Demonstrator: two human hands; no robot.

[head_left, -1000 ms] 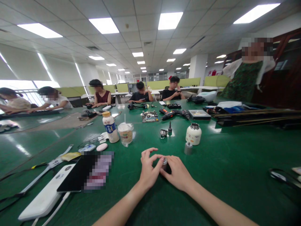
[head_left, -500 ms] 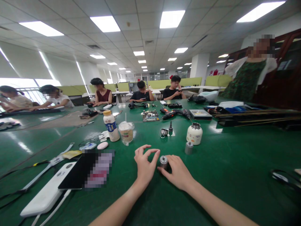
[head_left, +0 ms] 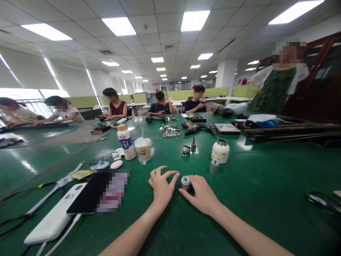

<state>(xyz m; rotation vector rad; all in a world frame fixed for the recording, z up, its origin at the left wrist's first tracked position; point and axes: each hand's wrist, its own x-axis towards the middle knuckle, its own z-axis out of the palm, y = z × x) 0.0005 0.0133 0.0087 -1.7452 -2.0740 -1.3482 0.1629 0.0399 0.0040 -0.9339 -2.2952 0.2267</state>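
Note:
A small silver metal cylinder (head_left: 185, 182) with dark holes in its top face stands upright on the green table. My right hand (head_left: 201, 195) is closed round its right side, thumb in front and fingers behind. Just to its left, my left hand (head_left: 163, 187) is raised, thumb and index fingertip together in a pinch and the other fingers loosely bent. Anything in that pinch is too small to make out. A second metal cylinder (head_left: 214, 167) with a nub on top stands farther back to the right, in front of a cream flask (head_left: 220, 152) without its lid.
Behind the hands lie a metal lid (head_left: 185, 150), a black-tipped bit (head_left: 193, 145), power drills (head_left: 190, 129) and a circuit board (head_left: 171, 131). At left are a bottle (head_left: 126, 143), a drink cup (head_left: 143, 149), a phone (head_left: 85, 199) and a white power bank (head_left: 50, 222). Several people sit beyond.
My left hand has drawn slightly left, away from the metal cylinder. My right hand keeps its hold, almost unmoved. The standing person at right has shifted a little left.

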